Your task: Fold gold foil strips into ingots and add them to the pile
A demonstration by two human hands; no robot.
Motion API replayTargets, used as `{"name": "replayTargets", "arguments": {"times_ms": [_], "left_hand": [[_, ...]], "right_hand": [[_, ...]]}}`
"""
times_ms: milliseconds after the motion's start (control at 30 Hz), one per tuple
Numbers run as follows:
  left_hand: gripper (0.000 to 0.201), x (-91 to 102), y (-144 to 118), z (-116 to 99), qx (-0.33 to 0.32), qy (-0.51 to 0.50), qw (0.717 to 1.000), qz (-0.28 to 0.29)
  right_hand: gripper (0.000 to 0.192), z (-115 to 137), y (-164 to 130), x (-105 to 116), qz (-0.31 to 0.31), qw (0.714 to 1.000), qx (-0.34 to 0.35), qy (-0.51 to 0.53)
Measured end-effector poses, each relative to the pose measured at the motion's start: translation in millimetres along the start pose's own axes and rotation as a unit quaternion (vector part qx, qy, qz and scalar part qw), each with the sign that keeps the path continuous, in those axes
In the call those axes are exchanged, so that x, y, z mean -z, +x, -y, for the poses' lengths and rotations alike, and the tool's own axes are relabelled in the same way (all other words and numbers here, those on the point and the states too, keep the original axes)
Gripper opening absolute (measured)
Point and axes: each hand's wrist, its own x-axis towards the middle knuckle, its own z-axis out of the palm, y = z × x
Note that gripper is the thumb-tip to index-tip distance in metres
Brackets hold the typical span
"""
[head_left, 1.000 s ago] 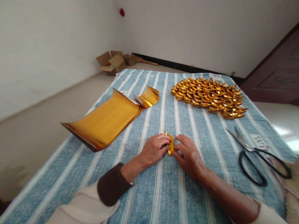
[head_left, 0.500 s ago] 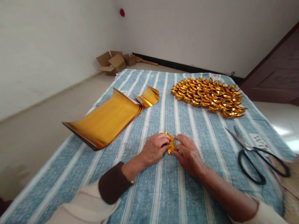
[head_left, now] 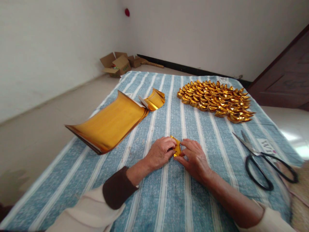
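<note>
step: mid-fold, judged | left hand (head_left: 160, 154) and right hand (head_left: 196, 158) both pinching small gold foil piece (head_left: 177, 149) on striped cloth (head_left: 169, 199) | next likely needs firm crease pressure

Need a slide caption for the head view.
Left hand and right hand pinch a small folded gold foil paper on striped cloth.

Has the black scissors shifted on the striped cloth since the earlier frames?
No. The scissors lie at the same spot beside the printed label on the cloth.
</note>
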Motion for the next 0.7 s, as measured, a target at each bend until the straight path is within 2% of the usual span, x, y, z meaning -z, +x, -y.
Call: {"name": "replayTargets", "arguments": {"times_ms": [300,700], "left_hand": [[0.01,0.2,1.2,0.8,0.003,0.0,1.0,0.009],[0.013,-1.4,3.5,8.3,0.012,-0.037,0.999,0.01]], "right_hand": [[0.02,3.8,9.5,5.5,0.056,0.997,-0.049,0.018],[0.022,-0.1,5.3,0.1,0.056,0.997,-0.051,0.031]]}}
